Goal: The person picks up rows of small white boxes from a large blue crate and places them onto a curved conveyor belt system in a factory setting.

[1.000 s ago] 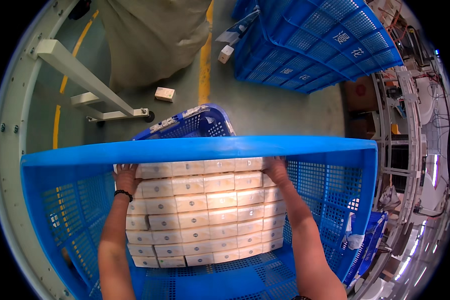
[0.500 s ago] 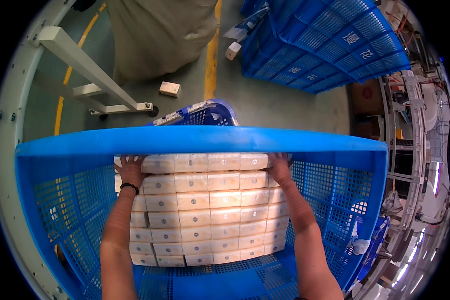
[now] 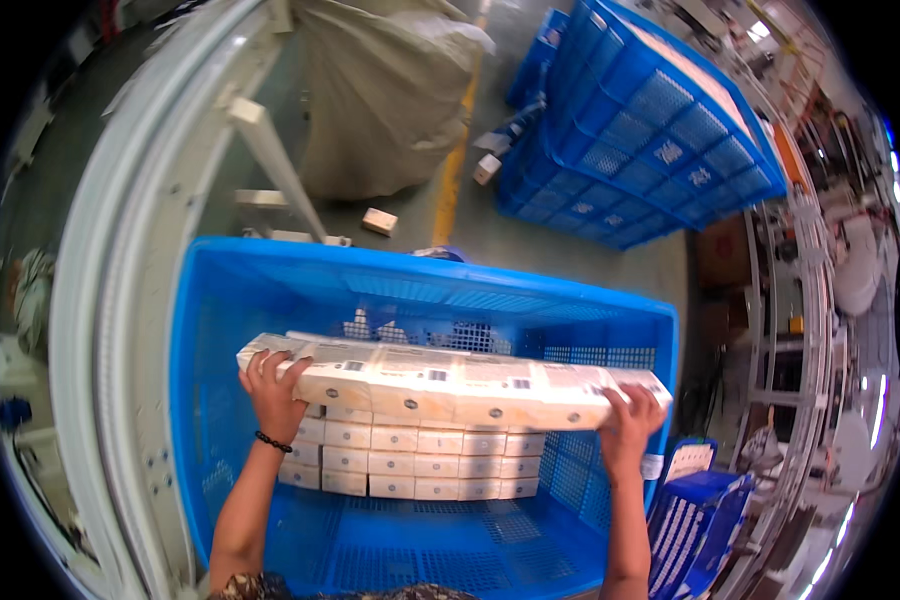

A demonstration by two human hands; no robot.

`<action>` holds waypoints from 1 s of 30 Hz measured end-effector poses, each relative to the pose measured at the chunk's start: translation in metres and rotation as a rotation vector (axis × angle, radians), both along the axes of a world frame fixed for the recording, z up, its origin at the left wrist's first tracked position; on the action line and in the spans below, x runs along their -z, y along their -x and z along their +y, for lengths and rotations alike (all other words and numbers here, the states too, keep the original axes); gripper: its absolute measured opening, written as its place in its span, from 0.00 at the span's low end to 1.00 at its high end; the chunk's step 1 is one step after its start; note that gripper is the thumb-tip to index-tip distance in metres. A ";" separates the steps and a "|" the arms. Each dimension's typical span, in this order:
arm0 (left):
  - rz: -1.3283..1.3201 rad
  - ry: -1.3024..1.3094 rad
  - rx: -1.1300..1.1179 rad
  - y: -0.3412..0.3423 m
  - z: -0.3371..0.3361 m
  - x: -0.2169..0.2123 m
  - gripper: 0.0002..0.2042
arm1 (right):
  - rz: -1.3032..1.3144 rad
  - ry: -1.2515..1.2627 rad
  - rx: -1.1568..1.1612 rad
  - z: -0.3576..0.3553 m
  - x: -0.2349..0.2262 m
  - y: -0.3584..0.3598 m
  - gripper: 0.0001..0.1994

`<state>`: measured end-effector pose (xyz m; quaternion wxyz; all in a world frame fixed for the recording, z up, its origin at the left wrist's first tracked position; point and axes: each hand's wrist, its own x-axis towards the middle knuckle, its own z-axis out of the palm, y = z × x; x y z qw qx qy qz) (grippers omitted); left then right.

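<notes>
Right now both hands clamp the ends of a long row of cream boxes (image 3: 450,385), lifted clear above the boxes that lie stacked below it. Over at the near-left end, the left hand (image 3: 275,395) is closed on the row, fingers curled up over the top edge of the end box, thumb side underneath; a dark bead bracelet (image 3: 272,441) circles that wrist. Its forearm rises nearly straight from the lower edge of the view, bare, with a patterned sleeve (image 3: 260,588) just showing at the bottom. At the other end, the right hand (image 3: 628,425) is likewise closed on the row, fingers spread up against the end box, palm pressing inward; its forearm comes up almost vertical from below. Between the two hands the row hangs roughly level, dipping a little toward the right, and sits inside the big blue mesh crate (image 3: 210,330), near its far wall. Under it, more cream boxes (image 3: 410,462) lie in neat rows on the crate floor. Beyond the crate, on the grey floor, stand a large tan sack (image 3: 390,90), a pile of stacked blue crates (image 3: 650,120), and one loose small box (image 3: 379,221) beside a yellow floor line (image 3: 455,170)
</notes>
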<state>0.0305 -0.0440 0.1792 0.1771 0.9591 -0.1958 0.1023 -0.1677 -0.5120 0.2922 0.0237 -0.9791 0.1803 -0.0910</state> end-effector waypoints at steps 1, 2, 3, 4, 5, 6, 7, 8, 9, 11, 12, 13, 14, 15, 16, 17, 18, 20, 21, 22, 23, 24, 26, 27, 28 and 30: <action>0.009 0.010 -0.011 0.014 0.005 -0.026 0.32 | -0.043 0.002 -0.021 0.005 -0.029 0.012 0.31; -0.009 0.023 0.004 0.029 0.009 -0.048 0.31 | -0.042 0.014 -0.045 0.008 -0.059 0.026 0.30; -0.030 0.034 0.010 0.040 0.012 -0.068 0.30 | -0.099 0.070 -0.057 0.011 -0.082 0.039 0.30; -0.054 0.035 0.003 0.051 0.016 -0.090 0.29 | -0.079 0.056 -0.005 0.017 -0.109 0.052 0.30; -0.049 0.064 -0.015 0.064 0.018 -0.118 0.29 | -0.114 0.110 -0.072 0.013 -0.131 0.064 0.28; -0.042 0.070 -0.030 0.072 0.013 -0.148 0.29 | -0.150 0.143 -0.131 0.003 -0.143 0.077 0.26; -0.070 0.053 -0.069 0.086 0.020 -0.173 0.29 | -0.183 0.200 -0.212 -0.003 -0.166 0.082 0.25; -0.102 0.036 -0.059 0.096 0.026 -0.197 0.28 | -0.252 0.240 -0.264 -0.002 -0.186 0.093 0.27; -0.134 0.070 -0.087 0.109 0.035 -0.219 0.28 | -0.208 0.285 -0.274 0.011 -0.216 0.093 0.24; -0.184 0.124 -0.165 0.134 0.061 -0.258 0.27 | -0.212 0.340 -0.310 0.034 -0.267 0.088 0.22; -0.216 0.132 -0.223 0.148 0.079 -0.277 0.26 | -0.258 0.336 -0.339 0.043 -0.282 0.083 0.22; -0.252 0.151 -0.271 0.160 0.100 -0.292 0.26 | -0.349 0.238 -0.305 0.042 -0.281 0.080 0.22; -0.283 0.168 -0.301 0.168 0.118 -0.308 0.26 | -0.365 0.325 -0.378 0.070 -0.306 0.066 0.20; -0.322 0.112 -0.337 0.179 0.141 -0.328 0.25 | -0.401 0.310 -0.443 0.075 -0.307 0.047 0.21; -0.343 0.112 -0.398 0.193 0.173 -0.335 0.26 | -0.431 0.321 -0.520 0.095 -0.317 0.022 0.24; -0.364 0.063 -0.480 0.211 0.195 -0.349 0.27 | -0.442 0.247 -0.586 0.114 -0.313 -0.002 0.23; -0.374 0.070 -0.536 0.224 0.217 -0.360 0.28 | -0.441 0.189 -0.626 0.145 -0.317 -0.022 0.23; -0.360 0.000 -0.658 0.253 0.263 -0.364 0.28 | -0.412 0.129 -0.708 0.217 -0.319 -0.059 0.26; -0.338 -0.041 -0.719 0.271 0.286 -0.367 0.28 | -0.402 0.096 -0.780 0.257 -0.315 -0.083 0.27; -0.299 -0.050 -0.779 0.288 0.306 -0.369 0.28 | -0.387 0.065 -0.845 0.297 -0.311 -0.104 0.28; -0.251 -0.053 -0.843 0.302 0.327 -0.367 0.28 | -0.349 0.047 -0.904 0.335 -0.305 -0.127 0.30; -0.198 -0.048 -0.915 0.320 0.349 -0.362 0.28 | -0.286 0.004 -1.001 0.379 -0.304 -0.150 0.31; -0.105 -0.060 -1.013 0.351 0.392 -0.338 0.27 | -0.201 -0.011 -1.150 0.458 -0.296 -0.188 0.32; -0.063 -0.061 -1.059 0.356 0.407 -0.328 0.27 | -0.164 -0.036 -1.216 0.493 -0.288 -0.205 0.32; -0.020 -0.102 -1.082 0.357 0.416 -0.325 0.27 | -0.121 -0.063 -1.284 0.522 -0.276 -0.222 0.32; 0.078 -0.189 -1.126 0.357 0.434 -0.322 0.27 | 0.050 -0.076 -1.410 0.561 -0.258 -0.249 0.32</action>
